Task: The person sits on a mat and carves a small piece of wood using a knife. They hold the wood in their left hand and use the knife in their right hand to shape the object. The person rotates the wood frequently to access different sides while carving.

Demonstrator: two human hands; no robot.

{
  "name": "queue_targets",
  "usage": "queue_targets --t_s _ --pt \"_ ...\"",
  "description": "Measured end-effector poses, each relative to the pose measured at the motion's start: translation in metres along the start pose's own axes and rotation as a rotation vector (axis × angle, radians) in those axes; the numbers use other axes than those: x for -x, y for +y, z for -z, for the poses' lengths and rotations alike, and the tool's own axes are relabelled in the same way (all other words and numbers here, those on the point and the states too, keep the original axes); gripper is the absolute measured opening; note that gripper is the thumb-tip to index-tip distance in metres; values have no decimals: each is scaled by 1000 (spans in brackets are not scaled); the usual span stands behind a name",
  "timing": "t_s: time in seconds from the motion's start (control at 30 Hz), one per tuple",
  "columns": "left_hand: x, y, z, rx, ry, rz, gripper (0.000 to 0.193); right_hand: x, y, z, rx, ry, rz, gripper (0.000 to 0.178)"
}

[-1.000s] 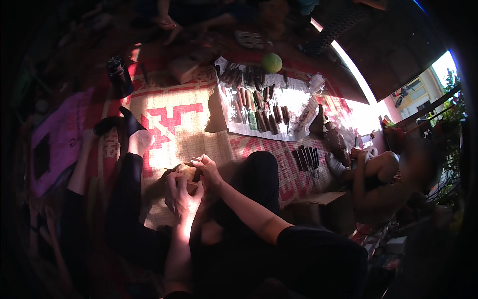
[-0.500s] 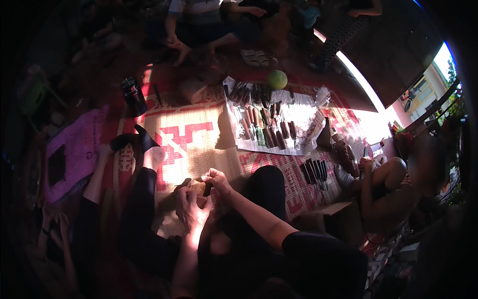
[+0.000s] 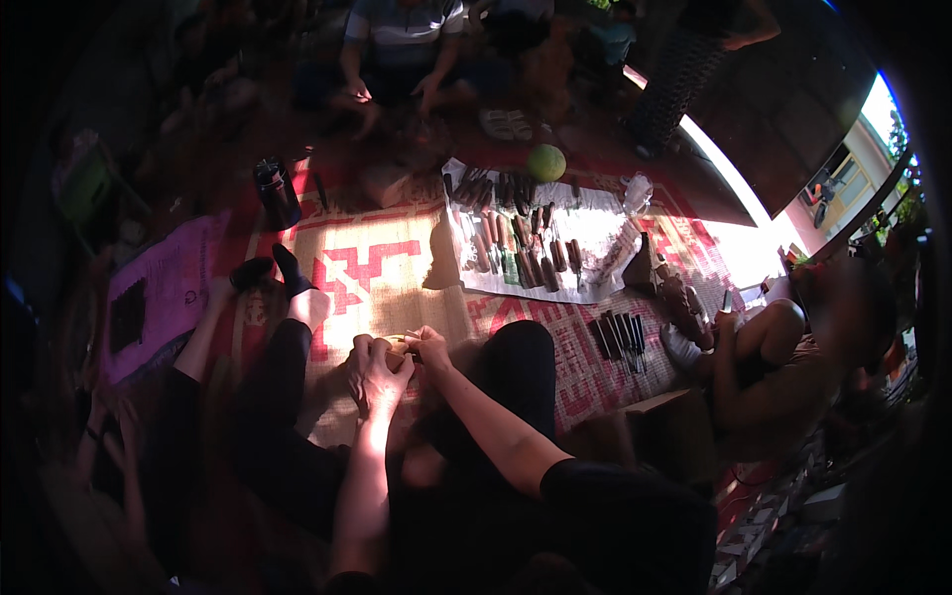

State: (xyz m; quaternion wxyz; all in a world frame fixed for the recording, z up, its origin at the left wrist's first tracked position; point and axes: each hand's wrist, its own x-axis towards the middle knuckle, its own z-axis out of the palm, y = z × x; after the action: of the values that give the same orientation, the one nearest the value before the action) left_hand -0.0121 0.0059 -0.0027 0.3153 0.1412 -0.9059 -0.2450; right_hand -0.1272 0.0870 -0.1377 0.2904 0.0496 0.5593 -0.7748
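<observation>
My left hand (image 3: 375, 379) is closed around a small tan, block-like piece (image 3: 398, 348), most of it hidden behind the fingers. Up against its right side, my right hand (image 3: 430, 350) has its fingers pinched together at the top of the piece. Whatever those fingers grip is too small and dim to make out. Both hands meet above the woven mat (image 3: 377, 263), between my bent legs.
Several wooden-handled tools (image 3: 506, 230) lie on a white sheet (image 3: 468, 277), a green ball-like thing (image 3: 546, 162) behind. Right are slim dark tools (image 3: 620, 335) and a cardboard box (image 3: 659, 404). Left stand a dark tumbler (image 3: 277, 194) and pink cloth (image 3: 183, 273). People sit around.
Both hands have come up slightly in the picture with the tan piece, which the fingers now cover more. The person across has lowered an arm and sits facing forward. The view has shifted a little.
</observation>
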Motion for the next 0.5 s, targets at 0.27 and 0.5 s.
queue_targets --t_s 0.27,0.5 --pt "-3 36 -8 15 -118 -126 31 -34 6 39 207 352 219 17" --pt "-1 8 2 -35 -68 -85 34 3 2 23 -49 -56 22 10"
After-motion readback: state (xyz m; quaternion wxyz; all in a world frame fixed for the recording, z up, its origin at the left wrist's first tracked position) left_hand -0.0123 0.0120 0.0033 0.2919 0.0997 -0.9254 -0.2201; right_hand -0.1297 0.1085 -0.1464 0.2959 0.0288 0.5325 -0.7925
